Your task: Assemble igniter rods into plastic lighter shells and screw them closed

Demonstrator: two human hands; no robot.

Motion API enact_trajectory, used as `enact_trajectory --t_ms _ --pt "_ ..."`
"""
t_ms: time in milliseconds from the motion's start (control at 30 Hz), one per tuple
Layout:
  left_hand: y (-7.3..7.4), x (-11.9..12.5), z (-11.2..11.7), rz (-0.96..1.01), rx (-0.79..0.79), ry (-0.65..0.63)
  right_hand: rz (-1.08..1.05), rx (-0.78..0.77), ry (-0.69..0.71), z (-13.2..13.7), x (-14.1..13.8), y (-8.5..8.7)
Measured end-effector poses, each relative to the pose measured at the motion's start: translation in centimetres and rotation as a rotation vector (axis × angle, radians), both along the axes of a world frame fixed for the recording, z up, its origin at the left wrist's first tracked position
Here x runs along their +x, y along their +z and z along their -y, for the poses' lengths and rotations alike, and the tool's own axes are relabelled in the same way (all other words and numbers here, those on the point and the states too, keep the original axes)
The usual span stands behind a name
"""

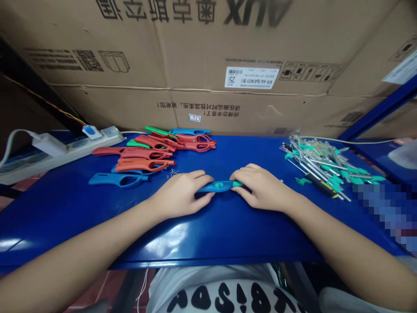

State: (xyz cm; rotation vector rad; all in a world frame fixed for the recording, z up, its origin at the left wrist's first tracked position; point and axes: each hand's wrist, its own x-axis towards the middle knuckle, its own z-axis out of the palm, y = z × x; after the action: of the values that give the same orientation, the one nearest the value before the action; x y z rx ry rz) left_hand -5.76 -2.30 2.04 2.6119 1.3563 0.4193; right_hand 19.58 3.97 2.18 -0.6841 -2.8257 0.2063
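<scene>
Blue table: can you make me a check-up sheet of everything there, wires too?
Surface: glossy blue tabletop, reflecting light.
Job's things: blue plastic handle with green plastic tip; left, pile of red, orange, green and blue handles; right, heap of silver metal rods with green plastic parts.
Clutter: slim black-and-yellow object among the rods.
Hands: left hand grips the blue plastic handle; right hand pinches the green tip.
Cables: red and yellow wires, white power strip, left.
Surroundings: brown cardboard with upside-down printing behind.

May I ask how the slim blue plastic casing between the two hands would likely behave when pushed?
The blue casing is probably stiff, given its moulded plastic look. Its slim body suggests it may be light.
</scene>
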Motion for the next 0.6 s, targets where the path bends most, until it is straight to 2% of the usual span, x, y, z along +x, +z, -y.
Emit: enact_trajectory --t_ms 267,500,600 --pt "0.1 -0.2 -0.3 -0.103 0.048 0.098 -0.014 -0.084 -0.165 -2.2 2.0 0.6" --pt "-0.8 -0.2 -0.4 -0.162 0.089 0.050 0.127 -0.250 -0.170 -3.4 3.0 0.8" --pt "-0.7 0.0 -0.3 -0.159 0.076 0.061 0.139 -0.290 -0.167 -3.5 3.6 1.5"
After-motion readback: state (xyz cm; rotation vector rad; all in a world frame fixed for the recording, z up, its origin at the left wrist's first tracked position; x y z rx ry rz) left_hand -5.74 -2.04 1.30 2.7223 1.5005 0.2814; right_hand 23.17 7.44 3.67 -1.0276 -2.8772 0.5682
